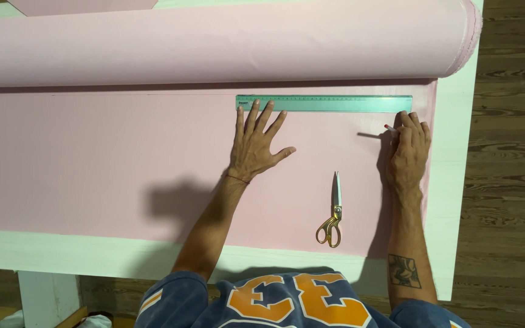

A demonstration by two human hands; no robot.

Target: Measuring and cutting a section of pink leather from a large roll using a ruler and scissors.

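Pink fabric [92, 158] spread flat across the white worktop [457, 182], reaching from the near edge back to the roll

Nearest the body: blue shirt with orange letters at the bottom of the view, both forearms stretched forward over the cloth, a dark tattoo on the right one

Just beyond the near hem of the cloth: scissors [333, 211] with gold handles and pale blades, closed, blades pointing away, lying on the fabric between the two arms and touched by neither hand

Farther on, left hand [255, 146] pressed palm down on the fabric, fingers spread wide, holding nothing, fingertips touching or overlapping the near edge of the ruler close to its left end

To the right at about the same depth, right hand [408, 149] curled in a narrow grip around a thin marking pencil [390, 127] with a red end, its tip toward the left, knuckles just below the right end of the ruler, near the fabric's right edge

Behind both hands: long green ruler [324, 103] lying flat and level on the cloth, parallel to the roll

Farthest back: thick roll of the same pink fabric [214, 45] lying across the worktop, just behind the ruler, its end showing at the right

Wooden floor [511, 121] visible beyond the worktop's right side
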